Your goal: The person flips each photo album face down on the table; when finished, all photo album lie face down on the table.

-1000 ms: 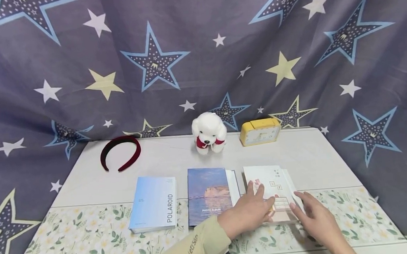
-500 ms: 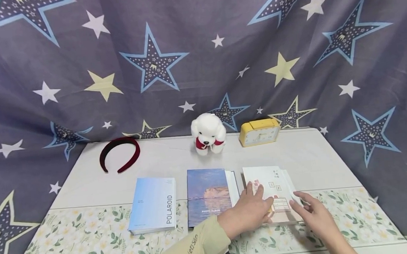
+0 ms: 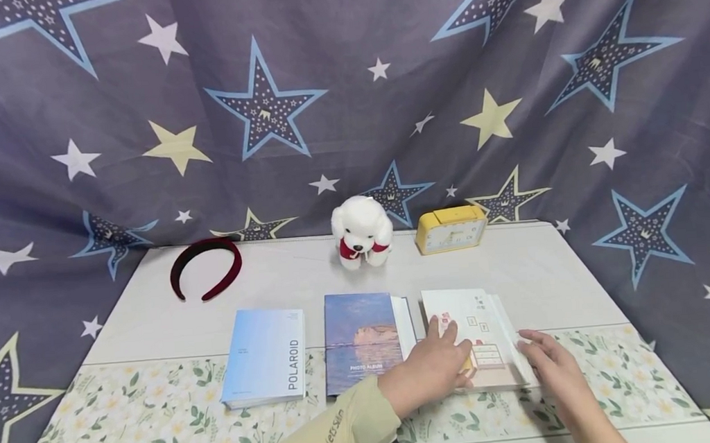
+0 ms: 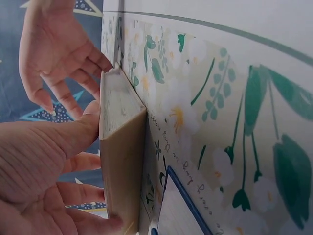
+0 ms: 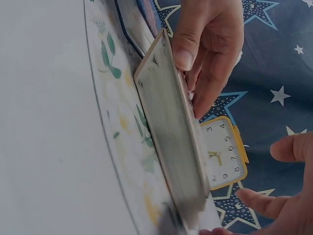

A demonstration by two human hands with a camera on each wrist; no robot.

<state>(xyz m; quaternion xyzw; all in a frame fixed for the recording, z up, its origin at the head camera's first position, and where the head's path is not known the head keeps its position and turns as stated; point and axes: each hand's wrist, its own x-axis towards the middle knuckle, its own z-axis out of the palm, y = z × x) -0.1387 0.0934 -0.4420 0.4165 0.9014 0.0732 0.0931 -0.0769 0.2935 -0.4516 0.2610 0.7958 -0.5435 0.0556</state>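
A white and pink photo album (image 3: pixel 487 315) with small printed drawings lies on the right of the table. My left hand (image 3: pixel 432 368) rests on the left part of its cover with fingers spread. The left wrist view shows the left thumb at the cover edge and the other fingers along the beige spine (image 4: pixel 124 166). My right hand (image 3: pixel 554 362) is at the album's right edge, fingers extended and thumb apart from the cover. Beside it on the left lie a blue-purple photo album (image 3: pixel 360 332) and a light blue album (image 3: pixel 265 354) marked POLAROID.
Along the back of the table stand a dark red headband (image 3: pixel 236 269), a white plush dog (image 3: pixel 361 224) with a red garment and a yellow alarm clock (image 3: pixel 452 231). A floral strip (image 3: pixel 145 412) crosses the tabletop. Behind hangs a star-patterned curtain (image 3: pixel 333 98).
My right hand has shifted slightly right, its thumb coming off the album's cover towards the right edge. My left hand stays on the cover. The head view has shifted slightly.
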